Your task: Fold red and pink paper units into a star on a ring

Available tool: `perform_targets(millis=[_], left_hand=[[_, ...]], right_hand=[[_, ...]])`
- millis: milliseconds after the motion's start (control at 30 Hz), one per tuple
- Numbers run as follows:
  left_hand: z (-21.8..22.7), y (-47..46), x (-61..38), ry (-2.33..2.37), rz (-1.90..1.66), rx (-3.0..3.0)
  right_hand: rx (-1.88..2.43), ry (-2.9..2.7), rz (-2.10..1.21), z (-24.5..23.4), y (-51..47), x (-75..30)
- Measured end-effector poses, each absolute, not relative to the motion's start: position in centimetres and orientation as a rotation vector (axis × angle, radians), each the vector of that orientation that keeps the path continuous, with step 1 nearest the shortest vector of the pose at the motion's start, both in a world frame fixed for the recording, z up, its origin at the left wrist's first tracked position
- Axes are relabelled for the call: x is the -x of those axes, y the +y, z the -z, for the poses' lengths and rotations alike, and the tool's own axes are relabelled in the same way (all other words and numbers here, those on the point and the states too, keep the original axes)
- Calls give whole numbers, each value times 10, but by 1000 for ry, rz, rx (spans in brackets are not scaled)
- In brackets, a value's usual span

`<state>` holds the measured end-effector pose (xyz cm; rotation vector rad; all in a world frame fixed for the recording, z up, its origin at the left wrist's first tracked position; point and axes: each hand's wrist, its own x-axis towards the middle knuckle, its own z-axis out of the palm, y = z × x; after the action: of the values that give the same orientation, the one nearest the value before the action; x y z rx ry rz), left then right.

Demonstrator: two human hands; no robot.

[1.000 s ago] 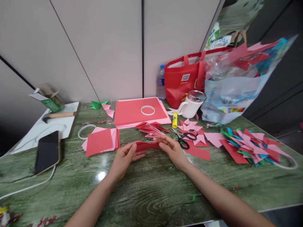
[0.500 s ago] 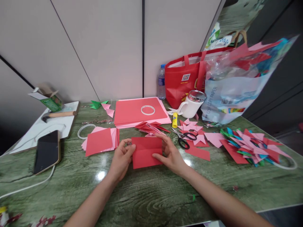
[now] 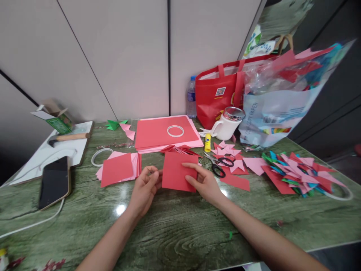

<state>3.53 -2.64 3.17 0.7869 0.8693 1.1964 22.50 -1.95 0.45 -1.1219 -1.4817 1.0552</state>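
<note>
Right fingers [image 3: 193, 166] are closed on red paper [image 3: 175, 171].
Its left edge is backed by left fingers [image 3: 152, 180], grip unclear, presumably so it is kept flat.

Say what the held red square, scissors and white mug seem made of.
Red square: matte paper or thin card, given its flat face and crisp edges.
Scissors: silvery blades suggest steel; black handles look like plastic.
White mug: smooth, glossy, perhaps ceramic or enamelled metal; its mirror-bright lid could be metal or coated plastic.

green table [image 3: 180, 237] | 1 white mug [image 3: 225, 130] | 1 bottle [image 3: 191, 101] | 1 glue stick [image 3: 207, 143]
</note>
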Motion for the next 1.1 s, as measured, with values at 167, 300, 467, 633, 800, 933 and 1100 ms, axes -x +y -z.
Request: perform_targets(millis=[167, 300, 467, 633, 800, 933, 1100], left_hand=[[-29, -27, -34, 880, -1164, -943], [-28, -28, -30, 916, -1135, -1048], [-32, -25, -23, 1028, -987, -1391], [-38, -22, -20, 971, -923, -1487], [-36, -22, -22, 1015, -939, -1420], [-33, -24, -29, 918, -1055, -1105], [-27, -29, -38, 885, -1021, -889]], right_hand=[[1027, -1356, -1148, -2, -18, -223], [1000, -1336, -1192, -1, -19, -223], [1043, -1404, -1083, -5, -19, -225], [1093, -1426, -1051, -8, -18, -226], [1049, -1388, -1145, -3, -19, -227], [1024, -1382, -1207, -2, -21, -226], [1023, -1396, -1190, -3, -26, -223]])
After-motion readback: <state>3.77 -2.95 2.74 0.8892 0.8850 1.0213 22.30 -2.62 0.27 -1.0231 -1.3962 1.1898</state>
